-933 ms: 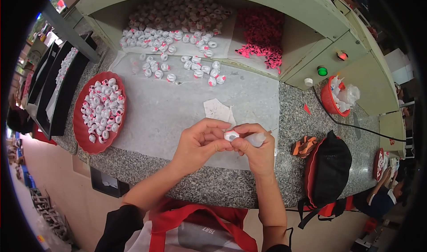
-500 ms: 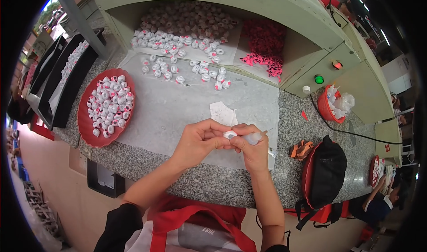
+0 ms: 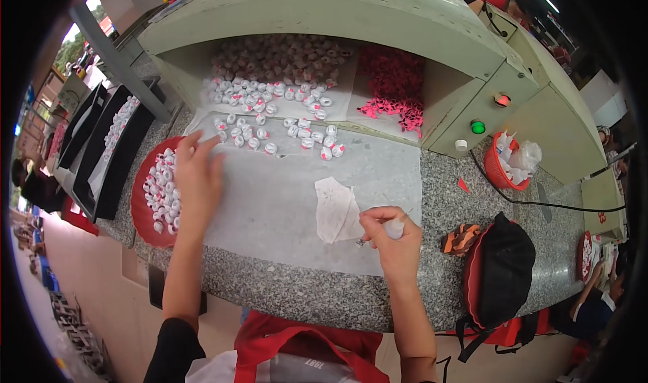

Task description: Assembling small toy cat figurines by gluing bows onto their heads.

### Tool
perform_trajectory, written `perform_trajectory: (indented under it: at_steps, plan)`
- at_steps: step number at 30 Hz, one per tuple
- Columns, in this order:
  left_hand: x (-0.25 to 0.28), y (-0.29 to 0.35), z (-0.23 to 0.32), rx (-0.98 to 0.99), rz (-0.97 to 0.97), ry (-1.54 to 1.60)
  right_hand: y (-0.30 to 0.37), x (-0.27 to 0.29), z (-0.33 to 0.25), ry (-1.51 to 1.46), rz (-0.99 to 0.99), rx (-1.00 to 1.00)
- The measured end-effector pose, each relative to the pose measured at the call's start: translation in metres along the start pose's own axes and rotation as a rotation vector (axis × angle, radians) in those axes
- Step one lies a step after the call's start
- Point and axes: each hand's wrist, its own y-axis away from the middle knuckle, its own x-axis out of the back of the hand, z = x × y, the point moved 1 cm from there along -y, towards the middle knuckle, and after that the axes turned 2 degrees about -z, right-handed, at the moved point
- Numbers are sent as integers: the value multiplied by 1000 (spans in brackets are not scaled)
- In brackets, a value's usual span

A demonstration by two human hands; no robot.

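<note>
My left hand (image 3: 198,184) hovers at the right edge of a red oval tray (image 3: 143,222), its fingers apart and slightly blurred. Nothing shows between them. Inside the tray lie many small white rounded pieces (image 3: 162,192) with pink spots, partly covered by my hand. My right hand (image 3: 397,251) is closed round a small translucent squeeze bottle (image 3: 393,229) over the right part of the white sheet (image 3: 270,200). A small dark bit shows by its fingertips; I cannot make out what it is. Just left of these fingers lies a creased white cloth-like piece (image 3: 334,211).
Behind the sheet, a pale green cabinet (image 3: 324,11) holds more white pieces (image 3: 270,62) and a heap of pink parts (image 3: 395,106). At right are a red basket (image 3: 496,170) with plastic waste, a black bag (image 3: 503,271) and a cable. Black trays (image 3: 111,160) stand at left.
My hands have parted. The left one moved from the middle to the red tray and no longer shows the white piece. The right stays near its place with the bottle, slightly lower.
</note>
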Motion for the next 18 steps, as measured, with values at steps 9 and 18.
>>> perform_trajectory:
  at_steps: [9,18]
  plan:
    - [-234,-98,174,-232,-385,91,-1,2,-1,27,-21,110]
    - [-146,-2,156,-469,-196,411,7,15,-10,58,11,172]
